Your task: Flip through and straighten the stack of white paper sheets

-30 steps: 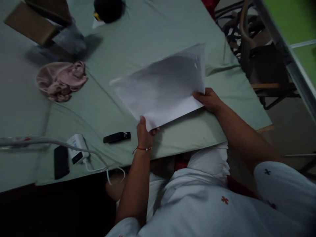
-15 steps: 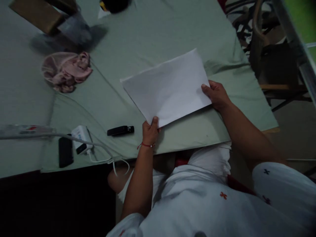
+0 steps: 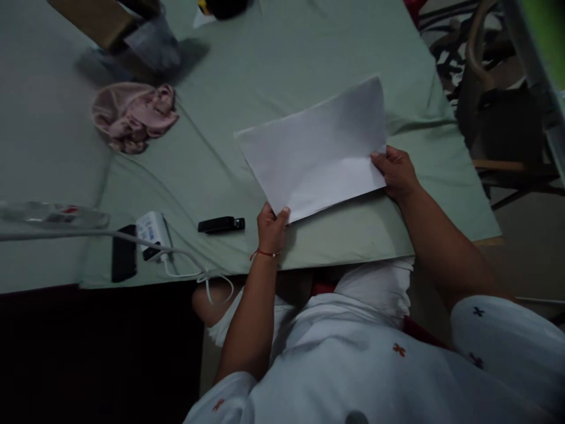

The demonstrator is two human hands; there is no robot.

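Note:
White sheets of paper, blank on the side facing me, are held tilted over the table. My left hand grips their near left corner, thumb on top. On the right edge, my right hand pinches the paper the same way, its other fingers hidden underneath. The far right corner of the paper bends upward. Left of my left hand, a black stapler lies on the green cloth. How many sheets there are, I cannot tell.
A green cloth covers the table. On the left lie a pink crumpled cloth, a black phone, a white adapter with a cable, and a clear plastic bottle. A cardboard box stands far left. Right of the table is a chair.
The far right corner of the paper has lifted and curled more. Both hands keep their hold. The whole view has shifted slightly, moving the table things rightward in the picture.

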